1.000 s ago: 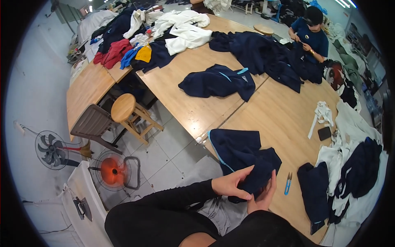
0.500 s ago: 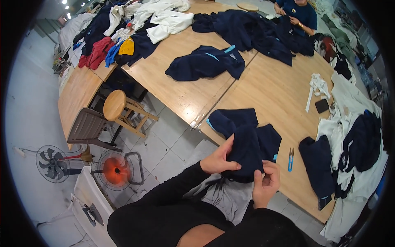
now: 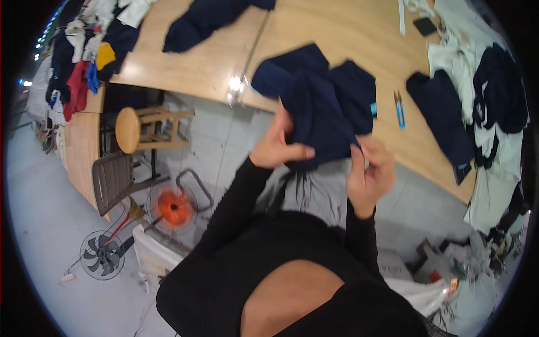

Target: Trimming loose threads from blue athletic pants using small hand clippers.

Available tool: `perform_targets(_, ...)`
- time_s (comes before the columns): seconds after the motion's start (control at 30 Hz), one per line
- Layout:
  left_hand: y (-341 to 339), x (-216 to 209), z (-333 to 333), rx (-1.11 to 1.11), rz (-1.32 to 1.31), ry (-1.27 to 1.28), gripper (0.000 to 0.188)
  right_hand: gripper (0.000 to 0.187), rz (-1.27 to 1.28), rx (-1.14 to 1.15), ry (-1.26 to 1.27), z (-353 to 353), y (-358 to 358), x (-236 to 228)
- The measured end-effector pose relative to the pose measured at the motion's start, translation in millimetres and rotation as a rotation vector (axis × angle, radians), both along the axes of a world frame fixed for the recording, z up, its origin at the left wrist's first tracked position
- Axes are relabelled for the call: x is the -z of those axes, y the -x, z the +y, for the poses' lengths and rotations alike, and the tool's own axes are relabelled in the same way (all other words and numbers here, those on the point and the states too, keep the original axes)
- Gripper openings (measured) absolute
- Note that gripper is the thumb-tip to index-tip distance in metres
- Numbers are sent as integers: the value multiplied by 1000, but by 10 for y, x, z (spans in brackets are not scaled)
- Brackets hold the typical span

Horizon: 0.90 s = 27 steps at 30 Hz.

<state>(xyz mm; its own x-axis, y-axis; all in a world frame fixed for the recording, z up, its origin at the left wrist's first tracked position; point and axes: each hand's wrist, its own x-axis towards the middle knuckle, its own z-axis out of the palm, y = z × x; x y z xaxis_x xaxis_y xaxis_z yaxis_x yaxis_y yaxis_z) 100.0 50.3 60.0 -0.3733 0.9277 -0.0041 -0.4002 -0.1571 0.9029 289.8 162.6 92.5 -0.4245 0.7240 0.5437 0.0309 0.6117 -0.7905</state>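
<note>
A navy blue fabric garment (image 3: 323, 121) hangs over the near edge of the table, with its far part lying on the wood. My left hand (image 3: 278, 143) grips its left side, thumb on top and fingers partly hidden behind the cloth. At the lower right corner, my right hand (image 3: 371, 171) pinches the edge between thumb and fingers. A small light blue tab (image 3: 373, 109) shows on the garment's right side. Right of it lie thread snips (image 3: 400, 110) with blue handles, and beyond them a folded navy piece (image 3: 441, 118).
The wooden table (image 3: 331, 28) carries another navy garment (image 3: 205, 25) at the far left. White cloth (image 3: 455, 73) and dark garments (image 3: 499, 90) heap at the right edge. On the left stand a wooden stool (image 3: 129, 129), a brown chair (image 3: 115, 177), an orange fan (image 3: 173, 206) and a black-bladed fan (image 3: 102, 254).
My view has tilted downward, so the table and its things sit higher in the picture. Both hands keep their hold on the garment, and the gap between them looks a little wider.
</note>
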Motion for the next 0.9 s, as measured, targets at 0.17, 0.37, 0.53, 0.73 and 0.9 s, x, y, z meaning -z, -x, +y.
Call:
perform_targets(0.17, 51, 104, -13, 19, 4, -57, 132, 21, 39, -48, 332, 99, -71, 240)
perform_targets(0.37, 77, 62, -43, 61, -53, -17, 133, 18, -22, -22, 363, 174, -104, 211)
perform_targets(0.53, 21, 2, -34, 68, -191, -31, 133, 19, -29, -89, 483, 226, -88, 242)
perform_targets(0.73, 26, -36, 23, 40, -317, -46, 132, 51, -49, -162, -40, 178, -60, -62)
perform_targets(0.9, 64, -84, 144, 29, -479, -1, 124, 51, -244, -190, -341, 125, -1, 225)
